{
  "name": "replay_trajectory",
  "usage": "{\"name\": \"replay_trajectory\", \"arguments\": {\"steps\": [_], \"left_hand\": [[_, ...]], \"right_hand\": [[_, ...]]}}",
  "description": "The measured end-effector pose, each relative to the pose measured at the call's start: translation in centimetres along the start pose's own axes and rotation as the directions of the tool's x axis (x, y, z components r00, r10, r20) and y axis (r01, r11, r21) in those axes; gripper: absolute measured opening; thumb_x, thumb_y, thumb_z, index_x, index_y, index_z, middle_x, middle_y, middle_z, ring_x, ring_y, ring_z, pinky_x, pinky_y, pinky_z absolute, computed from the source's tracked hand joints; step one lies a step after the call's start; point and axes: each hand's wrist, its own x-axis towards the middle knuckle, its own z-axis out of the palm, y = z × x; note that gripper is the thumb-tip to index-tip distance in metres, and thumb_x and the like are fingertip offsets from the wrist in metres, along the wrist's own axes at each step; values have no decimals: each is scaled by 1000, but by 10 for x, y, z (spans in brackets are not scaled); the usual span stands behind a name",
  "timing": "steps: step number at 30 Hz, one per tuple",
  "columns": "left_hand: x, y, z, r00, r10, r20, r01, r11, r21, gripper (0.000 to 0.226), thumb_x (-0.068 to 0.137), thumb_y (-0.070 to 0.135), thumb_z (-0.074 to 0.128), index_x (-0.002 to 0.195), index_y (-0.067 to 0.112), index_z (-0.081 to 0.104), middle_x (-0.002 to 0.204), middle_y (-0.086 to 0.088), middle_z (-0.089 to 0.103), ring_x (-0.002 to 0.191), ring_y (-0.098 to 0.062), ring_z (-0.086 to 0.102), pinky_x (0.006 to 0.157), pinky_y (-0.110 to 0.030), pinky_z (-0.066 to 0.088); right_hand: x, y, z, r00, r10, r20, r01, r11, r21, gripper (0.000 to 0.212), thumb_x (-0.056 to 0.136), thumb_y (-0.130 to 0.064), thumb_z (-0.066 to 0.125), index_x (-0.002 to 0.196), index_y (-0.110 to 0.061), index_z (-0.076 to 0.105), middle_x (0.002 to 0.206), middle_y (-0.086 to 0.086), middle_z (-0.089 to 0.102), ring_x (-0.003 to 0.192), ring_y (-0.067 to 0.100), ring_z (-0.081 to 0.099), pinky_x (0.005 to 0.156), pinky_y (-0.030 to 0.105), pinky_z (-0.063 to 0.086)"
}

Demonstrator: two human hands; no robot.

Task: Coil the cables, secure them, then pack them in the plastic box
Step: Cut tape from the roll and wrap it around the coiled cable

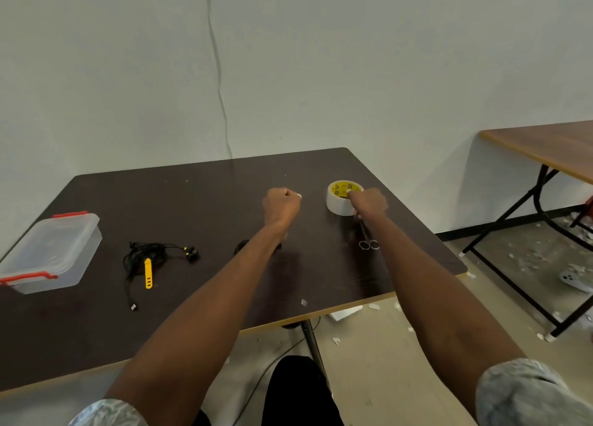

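Note:
My left hand (281, 204) is closed in a fist above the table's middle, with a small white bit of tape showing at its fingertips. My right hand (369, 202) grips the white tape roll (337, 204) with the yellow core, which stands on the table. Small scissors (369, 244) lie beside my right forearm. A loose black earphone cable (144, 254) with a yellow strap (148, 273) lies to the left. Another dark coil (241, 247) peeks out from under my left forearm. The clear plastic box (51, 252) with red clips sits lidded at the far left.
The dark brown table (224, 194) ends close to the right of the tape roll. A second wooden table (552, 146) stands to the right. Paper scraps litter the floor (449, 297), and a cable runs under the table.

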Motion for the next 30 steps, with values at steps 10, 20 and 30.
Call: {"name": "replay_trajectory", "arguments": {"steps": [10, 20, 30], "left_hand": [[11, 0, -8, 947, -297, 125, 322, 874, -364, 14, 85, 2, 55, 74, 7, 63, 60, -4, 53, 47, -10, 44, 40, -20, 33], [4, -8, -22, 790, -381, 480, 603, 623, -498, 41, 98, 31, 51, 102, -10, 56, 100, -23, 60, 103, -34, 61, 90, -41, 51], [-5, -17, -27, 778, -324, 538, 611, 590, -529, 30, 86, 19, 70, 93, -8, 60, 93, -24, 66, 86, -32, 66, 83, -42, 54]], "right_hand": [[-4, -3, 5, 995, -33, -96, 40, 997, 72, 28, 86, -17, 55, 104, 0, 65, 88, 18, 71, 60, 22, 67, 53, 28, 48], [-67, 11, 22, 957, -254, -138, 286, 906, 313, 9, 89, -8, 51, 91, -6, 59, 83, 11, 69, 52, 17, 69, 42, 17, 44], [-74, 24, 46, 931, -316, -184, 358, 887, 291, 7, 91, -18, 58, 97, -13, 59, 92, 5, 67, 76, 28, 71, 63, 44, 61]]}}
